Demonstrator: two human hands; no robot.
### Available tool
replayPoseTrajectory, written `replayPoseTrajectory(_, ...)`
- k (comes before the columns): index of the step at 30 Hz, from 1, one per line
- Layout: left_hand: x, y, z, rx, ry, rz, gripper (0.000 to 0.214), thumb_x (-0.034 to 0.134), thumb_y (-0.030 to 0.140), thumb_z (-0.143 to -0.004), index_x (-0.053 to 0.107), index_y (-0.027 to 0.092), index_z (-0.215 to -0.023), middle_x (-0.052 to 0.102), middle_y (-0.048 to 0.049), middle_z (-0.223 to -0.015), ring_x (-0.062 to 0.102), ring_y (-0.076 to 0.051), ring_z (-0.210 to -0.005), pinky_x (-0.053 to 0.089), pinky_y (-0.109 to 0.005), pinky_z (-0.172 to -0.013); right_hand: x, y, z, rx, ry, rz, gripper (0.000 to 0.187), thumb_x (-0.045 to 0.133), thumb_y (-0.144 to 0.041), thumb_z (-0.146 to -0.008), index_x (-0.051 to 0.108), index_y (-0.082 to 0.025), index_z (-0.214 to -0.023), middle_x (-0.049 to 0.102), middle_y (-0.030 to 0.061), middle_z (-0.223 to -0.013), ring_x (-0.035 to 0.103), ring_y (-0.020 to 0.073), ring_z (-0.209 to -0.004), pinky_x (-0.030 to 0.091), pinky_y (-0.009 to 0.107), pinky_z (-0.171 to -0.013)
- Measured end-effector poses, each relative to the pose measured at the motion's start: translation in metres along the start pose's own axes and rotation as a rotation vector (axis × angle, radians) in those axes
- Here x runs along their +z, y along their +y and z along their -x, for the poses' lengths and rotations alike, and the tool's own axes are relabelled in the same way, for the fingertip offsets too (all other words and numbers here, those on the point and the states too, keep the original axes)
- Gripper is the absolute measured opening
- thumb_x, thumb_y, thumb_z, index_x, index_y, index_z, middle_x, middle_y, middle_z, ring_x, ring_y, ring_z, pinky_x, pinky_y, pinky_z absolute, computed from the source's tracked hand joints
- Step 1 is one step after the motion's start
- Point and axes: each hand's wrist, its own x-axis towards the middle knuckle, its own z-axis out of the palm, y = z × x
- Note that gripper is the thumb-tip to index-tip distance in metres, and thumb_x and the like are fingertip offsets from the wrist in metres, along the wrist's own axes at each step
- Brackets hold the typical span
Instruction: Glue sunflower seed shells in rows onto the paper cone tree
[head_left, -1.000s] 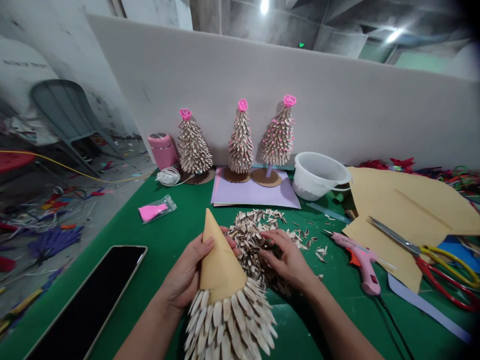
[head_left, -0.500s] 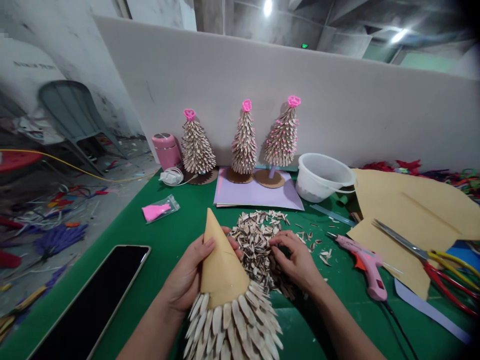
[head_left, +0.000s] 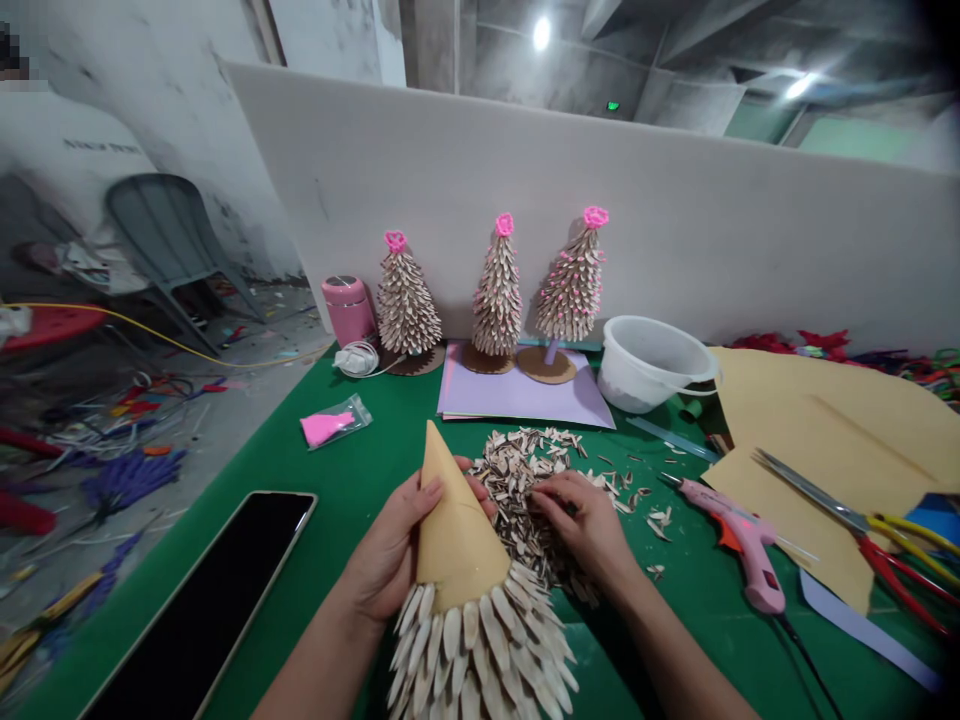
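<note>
My left hand (head_left: 396, 540) is wrapped round the bare upper part of a tan paper cone (head_left: 456, 540), its tip pointing up and away from me. Rows of pale seed shells (head_left: 480, 650) overlap around the cone's lower part. Just right of the cone lies a heap of striped sunflower seed shells (head_left: 517, 475) on the green table. Over the heap's right side, my right hand (head_left: 589, 525) has thumb and fingertips pinched together among the shells. Whatever sits between those fingertips is too small to make out.
Three shell-covered trees (head_left: 496, 300) with pink tops stand at the back, near a white bucket (head_left: 652, 365). To the right lie a pink glue gun (head_left: 739, 540), scissors (head_left: 847, 515) and tan paper (head_left: 810, 420). At left are a phone (head_left: 210, 600) and a pink packet (head_left: 334, 424).
My right hand's fingers have drawn closer together at the heap and shifted slightly left relative to it. My left hand still holds the cone. The whole view has shifted a little.
</note>
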Motion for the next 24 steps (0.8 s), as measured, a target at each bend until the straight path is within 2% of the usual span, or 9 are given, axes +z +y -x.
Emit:
replayPoseTrajectory(6,-0.002,0.000,-0.001,0.005,-0.023,-0.021,0.022,0.056,0.024,-0.076,0.057,0.015,-0.096,0.065,-0.0082,-0.083,0.063,-0.022,-0.077,0.049,-0.036,-0.073,-0.003,0.005,0.003,0.106,0.138,-0.154,0.021,0.050,-0.033,-0.086,0.059,-0.015,-0.092,0.062,0.0026,-0.090,0.059,0.0145,-0.081,0.047,0.035,-0.075)
replayPoseTrajectory(10,0.000,-0.002,-0.001,0.011,-0.024,-0.036,0.022,0.057,0.024,-0.076,0.057,0.015,-0.096,0.065,-0.0087,-0.083,0.062,-0.022,-0.078,0.049,-0.035,-0.072,-0.004,0.005,0.004,0.187,0.160,-0.293,0.022,0.051,-0.034,-0.085,0.059,-0.014,-0.092,0.062,0.0005,-0.081,0.060,0.0127,-0.072,0.049,0.033,-0.070)
replayPoseTrajectory(15,0.003,-0.005,0.000,-0.007,-0.025,-0.046,0.024,0.059,0.023,-0.074,0.057,0.016,-0.097,0.065,-0.0090,-0.083,0.063,-0.022,-0.076,0.049,-0.035,-0.071,-0.007,0.000,0.004,0.279,0.164,-0.508,0.031,0.056,-0.038,-0.079,0.059,-0.016,-0.101,0.068,0.0063,-0.091,0.062,0.0170,-0.080,0.048,0.034,-0.073)
replayPoseTrajectory(19,0.004,-0.007,0.000,-0.012,-0.033,-0.049,0.027,0.060,0.023,-0.073,0.056,0.015,-0.098,0.066,-0.0095,-0.083,0.063,-0.023,-0.078,0.049,-0.036,-0.073,-0.012,-0.007,0.005,0.329,0.167,-0.638,0.036,0.061,-0.041,-0.073,0.058,-0.017,-0.100,0.069,0.0037,-0.074,0.058,0.0136,-0.060,0.045,0.027,-0.058)
replayPoseTrajectory(24,0.009,-0.010,0.001,-0.011,-0.044,-0.052,0.028,0.063,0.023,-0.071,0.055,0.015,-0.097,0.066,-0.0087,-0.080,0.064,-0.024,-0.077,0.049,-0.036,-0.071,-0.015,-0.012,0.008,0.334,0.153,-0.755,0.026,0.063,-0.039,-0.072,0.057,-0.019,-0.088,0.057,-0.0041,-0.058,0.044,0.0076,-0.047,0.032,0.019,-0.044)
